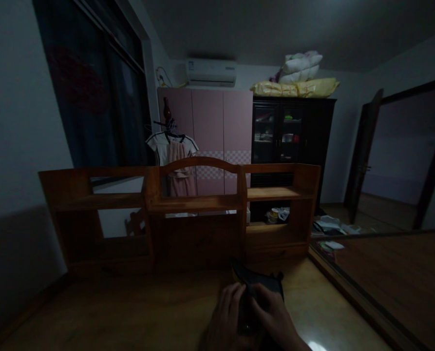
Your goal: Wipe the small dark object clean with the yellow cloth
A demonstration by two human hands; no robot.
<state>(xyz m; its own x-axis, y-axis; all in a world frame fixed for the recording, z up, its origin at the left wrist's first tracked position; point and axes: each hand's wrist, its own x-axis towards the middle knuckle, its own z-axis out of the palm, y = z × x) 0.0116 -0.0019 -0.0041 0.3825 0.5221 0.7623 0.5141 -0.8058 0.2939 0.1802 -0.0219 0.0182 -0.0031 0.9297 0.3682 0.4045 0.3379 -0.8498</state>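
Note:
A black, pouch-like item [263, 279] rests on the wooden desktop at the lower middle of the head view. It has a pointed corner at the left and a small dark knob at the right; its exact kind is too dark to make out. My left hand [227, 312] is closed at its near left side, fingers bent and fingertips against the dark material. From the right, my right hand [272, 309] pinches the same item with thumb and fingers. The fingertips of both hands nearly meet. Below them, between the palms, the item's near part is in deep shadow.
Behind the hands a wooden shelf unit [193, 202] stands along the back of the desktop [147, 312]. Beyond it are a pink wardrobe [208, 117], hanging clothes [179, 151] and a black cabinet [314, 141]. At the right, an open door [363, 156] shows.

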